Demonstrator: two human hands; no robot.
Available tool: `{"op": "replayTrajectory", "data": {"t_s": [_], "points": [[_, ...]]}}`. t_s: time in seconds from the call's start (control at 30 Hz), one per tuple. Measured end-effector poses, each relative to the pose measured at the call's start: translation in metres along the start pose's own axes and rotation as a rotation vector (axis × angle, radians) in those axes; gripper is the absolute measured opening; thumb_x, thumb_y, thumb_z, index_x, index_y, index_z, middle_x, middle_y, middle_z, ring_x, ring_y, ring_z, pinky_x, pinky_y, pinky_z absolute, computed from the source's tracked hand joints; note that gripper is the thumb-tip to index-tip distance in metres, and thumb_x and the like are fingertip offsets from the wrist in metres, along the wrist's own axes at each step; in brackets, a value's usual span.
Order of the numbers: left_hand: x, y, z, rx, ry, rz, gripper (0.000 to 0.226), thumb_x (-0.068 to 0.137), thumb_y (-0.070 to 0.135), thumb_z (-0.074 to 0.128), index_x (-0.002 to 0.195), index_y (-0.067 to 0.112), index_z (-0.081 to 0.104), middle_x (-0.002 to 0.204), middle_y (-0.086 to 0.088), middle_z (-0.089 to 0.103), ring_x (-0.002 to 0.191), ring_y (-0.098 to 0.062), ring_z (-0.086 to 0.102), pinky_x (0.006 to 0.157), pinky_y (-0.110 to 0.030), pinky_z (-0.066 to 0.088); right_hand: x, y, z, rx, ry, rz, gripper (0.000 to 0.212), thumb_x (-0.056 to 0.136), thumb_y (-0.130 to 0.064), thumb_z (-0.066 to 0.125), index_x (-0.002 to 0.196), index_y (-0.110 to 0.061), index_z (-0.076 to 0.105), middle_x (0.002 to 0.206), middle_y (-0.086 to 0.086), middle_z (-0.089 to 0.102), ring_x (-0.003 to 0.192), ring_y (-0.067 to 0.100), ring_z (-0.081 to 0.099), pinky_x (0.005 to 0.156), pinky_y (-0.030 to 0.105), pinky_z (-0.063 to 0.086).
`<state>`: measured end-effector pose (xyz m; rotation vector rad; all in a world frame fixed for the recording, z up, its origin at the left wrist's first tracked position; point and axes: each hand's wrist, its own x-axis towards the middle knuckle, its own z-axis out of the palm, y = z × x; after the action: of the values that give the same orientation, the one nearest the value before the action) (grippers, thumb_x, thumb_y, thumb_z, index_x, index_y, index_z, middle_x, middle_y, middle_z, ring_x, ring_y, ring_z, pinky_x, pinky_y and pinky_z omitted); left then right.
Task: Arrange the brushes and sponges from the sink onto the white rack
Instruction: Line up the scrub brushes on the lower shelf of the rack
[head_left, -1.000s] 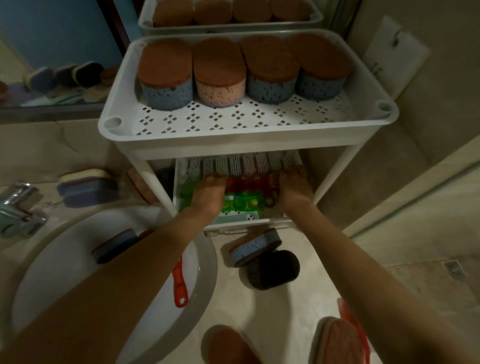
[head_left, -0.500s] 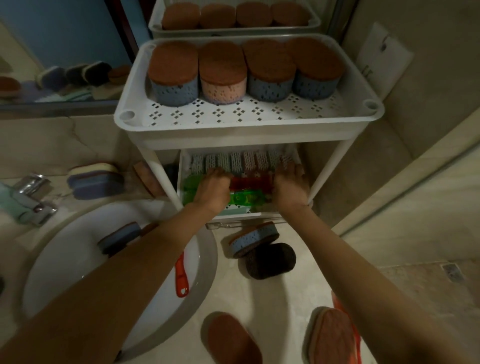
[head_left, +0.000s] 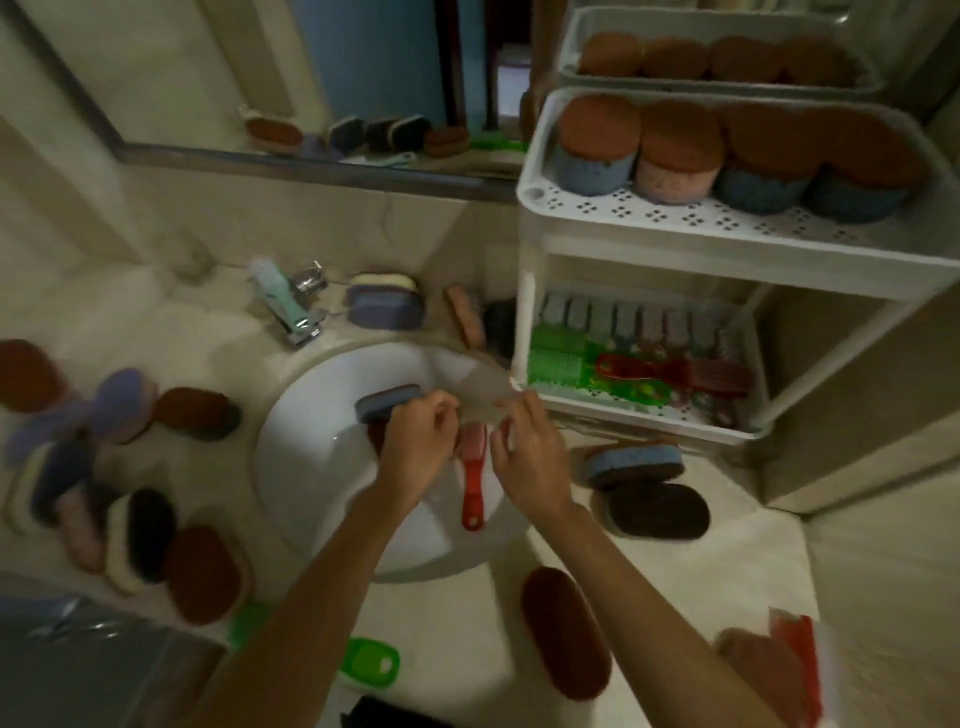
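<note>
1. A mirror in a grey metal frame hangs on the back wall and reflects a blue wall and a dark door frame.
2. Below the mirror, the wall is pale beige tile with faint veins.
3. The counter is similar beige stone.
4. A chrome tap stands at the back of the counter.
5. Another beige wall rises at the right.
6. A grey, shiny surface fills the lower left corner; what it is cannot be told.
7. The light is dim and warm.
</note>
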<state>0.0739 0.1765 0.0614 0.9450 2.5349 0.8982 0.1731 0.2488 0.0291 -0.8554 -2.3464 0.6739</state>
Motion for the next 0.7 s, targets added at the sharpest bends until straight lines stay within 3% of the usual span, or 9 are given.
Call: {"op": "replayTrajectory", "data": {"t_s": [0.1,0.17,0.23,0.4,0.5,0.57,0.7], "points": [[0.001,-0.031,-0.032,-0.045,0.076,-0.104,0.021,0.091,0.008,0.051,0.1,0.001,0.069,0.101,-0.014,0.071,0.097,-0.027,0.064,0.08,-0.017,0.038,0.0,-0.036,0.028,0.061,-0.179,-0.063,0.034,0.075,-0.021,0.04,0.091,-0.006,0.066,0.089,0.013,0.067,0.071,0.03,0.067,0.062,0.03,0.051],[0.013,-0.052,-0.056,-0.101,0.121,-0.18,0.019,0.09,0.007,0.052,0.097,0.001,0.068,0.1,-0.016,0.071,0.096,-0.03,0.065,0.087,-0.025,0.044,0.01,-0.063,0.043,0.1,-0.292,-0.044,0.034,0.082,-0.022,0.039,0.099,-0.007,0.064,0.1,0.012,0.065,0.087,0.03,0.064,0.076,0.039,0.055],[0.032,-0.072,-0.08,-0.226,0.167,-0.243,0.016,0.087,0.005,0.053,0.094,0.003,0.068,0.099,-0.019,0.07,0.094,-0.033,0.067,0.091,-0.039,0.051,0.027,-0.087,0.056,0.099,-0.358,-0.005,0.029,0.089,-0.017,0.045,0.111,-0.007,0.06,0.114,0.012,0.062,0.103,0.028,0.059,0.093,0.037,0.046],[0.08,-0.1,-0.137,-0.321,0.164,-0.338,0.021,0.088,0.01,0.046,0.099,0.007,0.063,0.105,-0.016,0.068,0.094,-0.032,0.066,0.089,-0.045,0.053,0.086,-0.147,0.1,0.058,-0.376,0.07,0.033,0.093,-0.018,0.048,0.124,-0.01,0.051,0.127,0.011,0.054,0.114,0.027,0.054,0.097,0.034,0.041],[0.109,-0.117,-0.157,-0.361,0.134,-0.352,0.015,0.087,0.012,0.047,0.082,0.012,0.062,0.1,-0.017,0.068,0.094,-0.034,0.066,0.088,-0.046,0.053,0.119,-0.168,0.131,-0.03,-0.361,0.109,0.041,0.093,-0.022,0.049,0.13,-0.003,0.044,0.134,0.018,0.045,0.12,0.033,0.048,0.095,0.038,0.041],[0.124,-0.13,-0.164,-0.387,0.121,-0.358,0.024,0.085,0.009,0.048,0.065,0.02,0.054,0.09,-0.017,0.067,0.093,-0.037,0.065,0.087,-0.048,0.053,0.139,-0.178,0.147,-0.088,-0.327,0.129,0.046,0.092,-0.024,0.052,0.13,0.0,0.042,0.134,0.02,0.041,0.121,0.035,0.045,0.094,0.04,0.04],[0.147,-0.151,-0.174,-0.398,0.073,-0.362,0.02,0.082,0.013,0.043,0.07,0.013,0.058,0.096,-0.023,0.068,0.093,-0.038,0.065,0.086,-0.048,0.053,0.167,-0.19,0.172,-0.164,-0.329,0.175,0.05,0.09,-0.022,0.055,0.13,0.004,0.038,0.133,0.02,0.04,0.121,0.035,0.044,0.096,0.04,0.039]]}}
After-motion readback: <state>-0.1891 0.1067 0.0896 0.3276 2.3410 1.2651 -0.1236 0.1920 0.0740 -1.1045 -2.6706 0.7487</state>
